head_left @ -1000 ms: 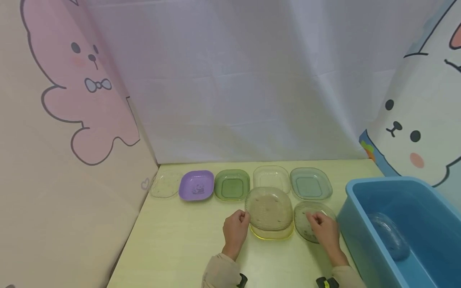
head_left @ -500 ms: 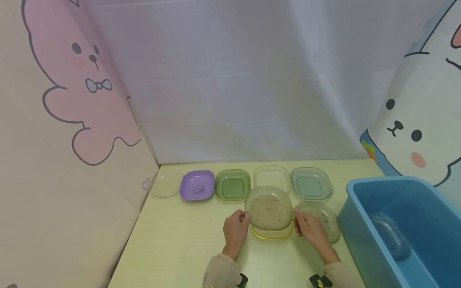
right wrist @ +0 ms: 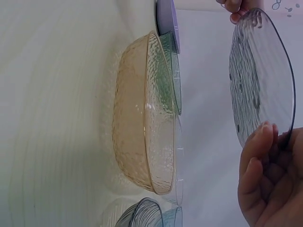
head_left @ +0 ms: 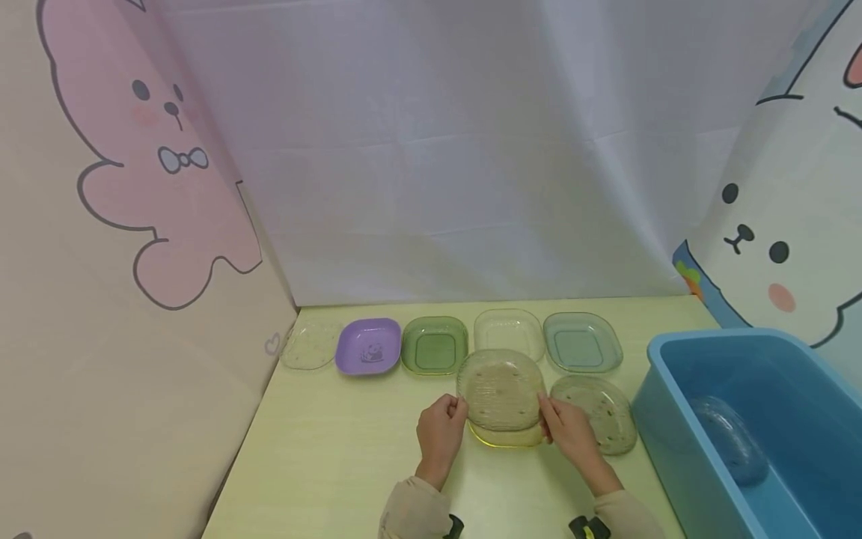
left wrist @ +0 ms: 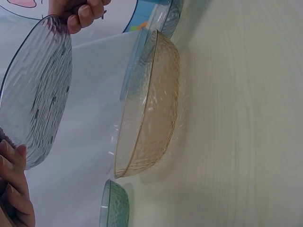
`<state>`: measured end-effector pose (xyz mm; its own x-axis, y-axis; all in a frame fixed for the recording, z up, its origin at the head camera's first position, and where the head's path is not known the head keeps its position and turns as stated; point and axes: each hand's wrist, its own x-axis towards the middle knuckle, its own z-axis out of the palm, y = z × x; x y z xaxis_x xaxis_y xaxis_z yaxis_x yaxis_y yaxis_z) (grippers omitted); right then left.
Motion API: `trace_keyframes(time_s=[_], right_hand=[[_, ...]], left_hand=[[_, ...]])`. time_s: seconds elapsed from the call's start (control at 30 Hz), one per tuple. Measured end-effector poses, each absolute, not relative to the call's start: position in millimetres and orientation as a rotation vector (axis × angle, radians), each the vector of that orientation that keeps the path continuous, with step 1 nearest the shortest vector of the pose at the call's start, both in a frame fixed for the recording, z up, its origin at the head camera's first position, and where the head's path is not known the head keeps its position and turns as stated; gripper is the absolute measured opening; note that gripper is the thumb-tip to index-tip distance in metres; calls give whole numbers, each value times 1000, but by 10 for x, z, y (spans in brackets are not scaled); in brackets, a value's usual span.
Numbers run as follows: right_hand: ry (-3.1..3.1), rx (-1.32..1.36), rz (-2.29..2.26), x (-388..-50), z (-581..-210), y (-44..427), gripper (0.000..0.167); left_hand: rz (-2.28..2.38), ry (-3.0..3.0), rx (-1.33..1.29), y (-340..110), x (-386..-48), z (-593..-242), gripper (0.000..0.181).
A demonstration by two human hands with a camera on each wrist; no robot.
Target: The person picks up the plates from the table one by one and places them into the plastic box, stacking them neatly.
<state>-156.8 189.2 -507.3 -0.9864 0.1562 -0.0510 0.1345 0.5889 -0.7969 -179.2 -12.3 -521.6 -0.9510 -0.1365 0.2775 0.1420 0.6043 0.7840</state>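
Observation:
Both hands hold a clear ridged plate (head_left: 501, 389) by opposite edges, raised above the table. My left hand (head_left: 441, 438) pinches its left edge; my right hand (head_left: 571, 434) grips its right edge, fingers curled at the rim in the right wrist view. Below the plate, apart from it, stands an amber textured dish (left wrist: 154, 109), whose yellow rim shows under the plate in the head view. Right of it sits a clear round dish (head_left: 606, 412), partly behind my right hand. The plate's ridged underside (right wrist: 244, 85) shows in the right wrist view.
Along the back stand a clear plate (head_left: 310, 346), a purple dish (head_left: 368, 346), a green dish (head_left: 435, 346), a clear dish (head_left: 508, 332) and a blue-green dish (head_left: 583, 343). A tall blue tub (head_left: 694, 442) at the right holds a clear item (head_left: 727, 442).
My right hand has moved left from over the clear round dish to the held plate's right edge and now grips it. My left hand and the plate have barely moved.

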Motion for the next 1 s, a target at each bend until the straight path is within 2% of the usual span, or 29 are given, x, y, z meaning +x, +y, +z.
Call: trace_keyframes(time_s=[0.4, 1.0], right_hand=[[-2786, -256, 1275, -1560, -5096, 1884, 47], [-2816, -210, 1136, -1601, -5005, 1901, 47]], left_hand=[[-1247, -2534, 21, -139, -1794, -5215, 18], [-1283, -2506, 3, -145, -1800, -5222, 27]])
